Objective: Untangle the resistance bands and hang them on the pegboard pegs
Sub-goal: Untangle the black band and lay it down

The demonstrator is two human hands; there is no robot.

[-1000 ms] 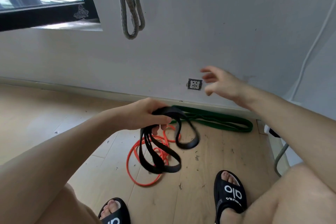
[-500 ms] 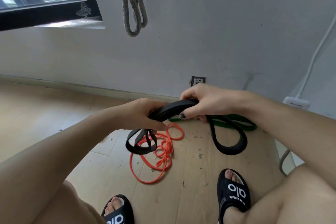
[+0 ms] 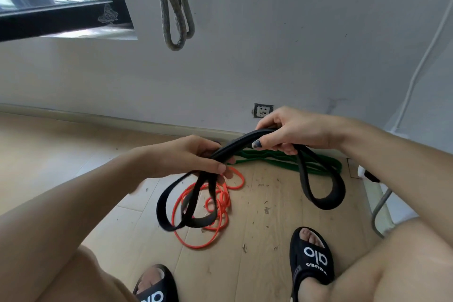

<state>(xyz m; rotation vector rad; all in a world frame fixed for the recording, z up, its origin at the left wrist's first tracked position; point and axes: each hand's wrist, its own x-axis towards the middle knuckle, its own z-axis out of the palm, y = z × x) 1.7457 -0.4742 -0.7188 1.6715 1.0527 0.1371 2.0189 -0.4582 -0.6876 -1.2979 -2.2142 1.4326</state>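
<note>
Both my hands hold a black resistance band point(image 3: 235, 144) above the floor. My left hand point(image 3: 193, 157) grips one part, and loops of the band hang below it. My right hand point(image 3: 291, 130) grips another part farther right, with a single wide loop dangling under it. A thin orange band point(image 3: 220, 201) lies tangled on the wooden floor beneath the left loops. By the wall lies a green band point(image 3: 274, 159), partly hidden behind the black one. A grey band point(image 3: 175, 7) hangs on the wall above. No peg shows in the frame.
A window point(image 3: 56, 0) sits at the upper left. A wall socket point(image 3: 263, 110) is low on the wall behind my right hand. My feet in black slides point(image 3: 311, 260) stand on the floor. A white cable point(image 3: 426, 56) and a metal leg point(image 3: 380, 203) are at the right.
My right hand came down from the air and took hold of the black band. Since then both hands have drawn slightly apart, and the loops have swung lower.
</note>
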